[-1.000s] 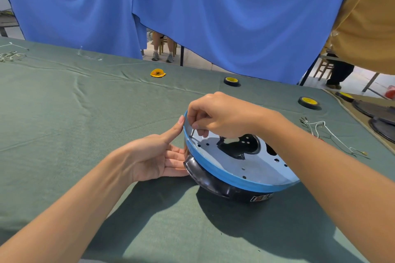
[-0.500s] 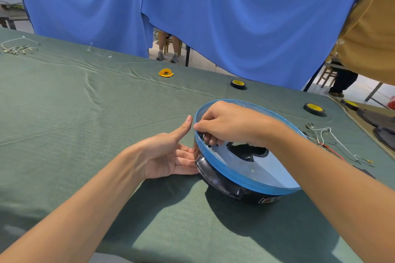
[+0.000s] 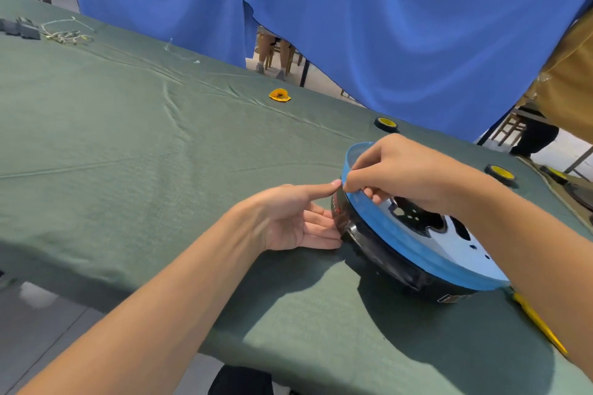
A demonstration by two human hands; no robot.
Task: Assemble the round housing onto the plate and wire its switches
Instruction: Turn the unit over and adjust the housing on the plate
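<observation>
A round black housing (image 3: 378,250) lies on the green cloth at the right, with a round plate (image 3: 417,255) covered in blue film resting tilted on top of it. My left hand (image 3: 288,221) lies beside the housing: its straight fingers touch the black side wall and its thumb tip reaches the blue rim. My right hand (image 3: 401,170) comes over the plate from the right with curled fingers that pinch the plate's near-left rim. What sits between those fingertips is hidden. No switches or wires show at the housing.
A yellow-handled tool (image 3: 539,324) lies by my right forearm. Two black-and-yellow tape rolls (image 3: 386,123) (image 3: 500,173) and a yellow scrap (image 3: 279,95) sit farther back. A wire bundle (image 3: 67,35) lies far left. The table edge (image 3: 179,324) runs near my left forearm. Blue curtain behind.
The view has swung, so the assembly now sits further right. My left thumb has come down onto the blue rim next to my right fingertips. My right hand stays at the rim.
</observation>
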